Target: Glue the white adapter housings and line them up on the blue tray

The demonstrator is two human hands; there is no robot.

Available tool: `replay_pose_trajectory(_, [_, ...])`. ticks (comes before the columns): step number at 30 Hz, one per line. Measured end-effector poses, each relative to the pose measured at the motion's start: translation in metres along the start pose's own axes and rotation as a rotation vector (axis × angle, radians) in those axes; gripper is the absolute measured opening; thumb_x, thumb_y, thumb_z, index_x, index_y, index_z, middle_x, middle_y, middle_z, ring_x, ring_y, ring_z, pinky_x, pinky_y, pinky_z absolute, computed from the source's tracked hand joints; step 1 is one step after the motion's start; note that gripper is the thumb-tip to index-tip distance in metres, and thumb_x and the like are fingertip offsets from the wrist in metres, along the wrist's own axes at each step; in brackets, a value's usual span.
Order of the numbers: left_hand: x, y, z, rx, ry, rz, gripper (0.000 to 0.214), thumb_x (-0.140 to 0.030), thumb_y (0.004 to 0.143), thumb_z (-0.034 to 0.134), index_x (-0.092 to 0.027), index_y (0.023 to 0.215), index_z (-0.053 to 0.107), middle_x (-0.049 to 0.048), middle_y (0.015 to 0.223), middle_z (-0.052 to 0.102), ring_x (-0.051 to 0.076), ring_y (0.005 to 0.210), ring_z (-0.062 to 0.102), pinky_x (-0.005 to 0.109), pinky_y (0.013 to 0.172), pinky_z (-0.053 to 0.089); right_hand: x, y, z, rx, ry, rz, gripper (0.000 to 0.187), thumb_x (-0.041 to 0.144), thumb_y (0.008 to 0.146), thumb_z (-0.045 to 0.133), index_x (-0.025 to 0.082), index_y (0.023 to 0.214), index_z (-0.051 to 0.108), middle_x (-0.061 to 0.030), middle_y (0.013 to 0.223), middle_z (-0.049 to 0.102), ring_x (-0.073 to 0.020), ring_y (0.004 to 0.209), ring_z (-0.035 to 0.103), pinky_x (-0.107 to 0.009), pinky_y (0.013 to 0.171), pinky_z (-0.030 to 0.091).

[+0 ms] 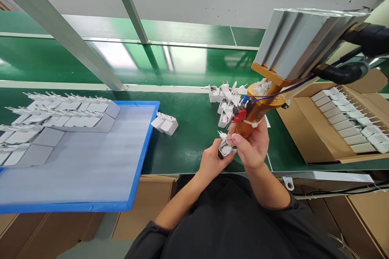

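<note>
My left hand (212,160) is closed round a small white plug adapter (225,149), held just above the green table's near edge. My right hand (253,145) grips the orange handle of a hanging power tool (258,107) with a red switch and blue wires; its tip sits right over the adapter. Behind the tool lies a loose pile of white adapters (226,99). Two more adapters (165,123) rest side by side on the table to the left.
A blue tray (133,186) with a pale foam liner at the left holds rows of adapters (54,119). A cardboard box (300,129) at the right holds neat rows of adapters. A green conveyor belt (182,60) runs behind, crossed by grey metal struts.
</note>
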State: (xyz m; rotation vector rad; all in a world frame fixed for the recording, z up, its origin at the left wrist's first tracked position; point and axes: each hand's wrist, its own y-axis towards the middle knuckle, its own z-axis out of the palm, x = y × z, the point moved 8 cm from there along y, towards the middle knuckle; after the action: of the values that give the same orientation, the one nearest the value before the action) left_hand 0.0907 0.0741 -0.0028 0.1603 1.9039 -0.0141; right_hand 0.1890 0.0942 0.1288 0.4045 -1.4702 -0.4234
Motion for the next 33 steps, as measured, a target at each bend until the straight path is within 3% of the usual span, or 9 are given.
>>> replay_pose_trajectory(5, [0.004, -0.003, -0.032, 0.073, -0.019, -0.171, 0.029, -0.042, 0.079, 0.069, -0.02, 0.096, 0.062, -0.0037, 0.072, 0.067, 0.012, 0.059, 0.058, 0.02, 0.057, 0.045, -0.004, 0.001, -0.019, -0.131, -0.066, 0.008, 0.032, 0.032, 0.086, 0.07, 0.028, 0.107, 0.046, 0.0075, 0.067, 0.052, -0.0097, 0.045, 0.046, -0.026, 0.044, 0.042])
replay_pose_trajectory(11, [0.007, -0.008, -0.057, 0.081, 0.107, -0.166, 0.025, -0.04, 0.081, 0.068, -0.021, 0.097, 0.068, -0.0045, 0.07, 0.062, 0.012, 0.059, 0.053, 0.021, 0.056, 0.041, -0.003, 0.006, -0.042, -0.195, -0.249, -0.038, 0.039, 0.036, 0.08, 0.079, 0.028, 0.104, 0.049, 0.0084, 0.058, 0.048, -0.0126, 0.043, 0.044, -0.029, 0.042, 0.04])
replay_pose_trajectory(17, [0.012, -0.003, -0.076, 0.007, 0.302, 0.017, 0.032, -0.03, 0.076, 0.077, -0.024, 0.106, 0.072, 0.0044, 0.096, 0.068, 0.023, 0.097, 0.062, 0.033, 0.089, 0.053, -0.009, 0.006, -0.056, -0.226, -0.276, -0.043, 0.036, 0.036, 0.08, 0.079, 0.028, 0.101, 0.051, 0.0072, 0.06, 0.047, -0.0133, 0.045, 0.044, -0.031, 0.042, 0.038])
replay_pose_trajectory(20, [0.012, 0.001, -0.077, 0.083, 0.277, 0.014, 0.041, -0.033, 0.077, 0.077, -0.023, 0.117, 0.069, 0.0078, 0.115, 0.07, 0.027, 0.115, 0.06, 0.038, 0.1, 0.051, -0.011, 0.007, -0.059, -0.22, -0.261, -0.05, 0.034, 0.032, 0.08, 0.079, 0.028, 0.1, 0.052, 0.0074, 0.06, 0.048, -0.0133, 0.044, 0.045, -0.031, 0.043, 0.037])
replay_pose_trajectory(24, [0.012, 0.01, -0.071, 0.092, 0.256, -0.018, 0.041, -0.037, 0.086, 0.068, -0.022, 0.125, 0.066, 0.0097, 0.121, 0.071, 0.027, 0.115, 0.064, 0.038, 0.099, 0.052, -0.012, 0.007, -0.06, -0.221, -0.242, -0.055, 0.033, 0.029, 0.08, 0.079, 0.027, 0.097, 0.051, 0.0082, 0.058, 0.048, -0.0126, 0.041, 0.043, -0.03, 0.041, 0.035])
replay_pose_trajectory(29, [0.008, 0.017, -0.062, 0.008, 0.295, 0.159, 0.034, -0.019, 0.088, 0.054, -0.019, 0.12, 0.066, 0.0076, 0.107, 0.075, 0.021, 0.097, 0.069, 0.033, 0.089, 0.054, -0.014, 0.007, -0.061, -0.235, -0.255, -0.051, 0.033, 0.03, 0.08, 0.079, 0.028, 0.095, 0.05, 0.0082, 0.058, 0.048, -0.013, 0.043, 0.045, -0.029, 0.042, 0.038])
replay_pose_trajectory(33, [-0.005, 0.012, -0.062, 0.072, 0.464, 0.318, 0.038, -0.017, 0.088, 0.051, -0.019, 0.123, 0.065, 0.0076, 0.107, 0.074, 0.022, 0.097, 0.064, 0.035, 0.088, 0.051, -0.015, 0.005, -0.062, -0.234, -0.238, -0.038, 0.033, 0.03, 0.08, 0.078, 0.028, 0.096, 0.049, 0.0084, 0.058, 0.048, -0.0126, 0.043, 0.044, -0.029, 0.042, 0.038])
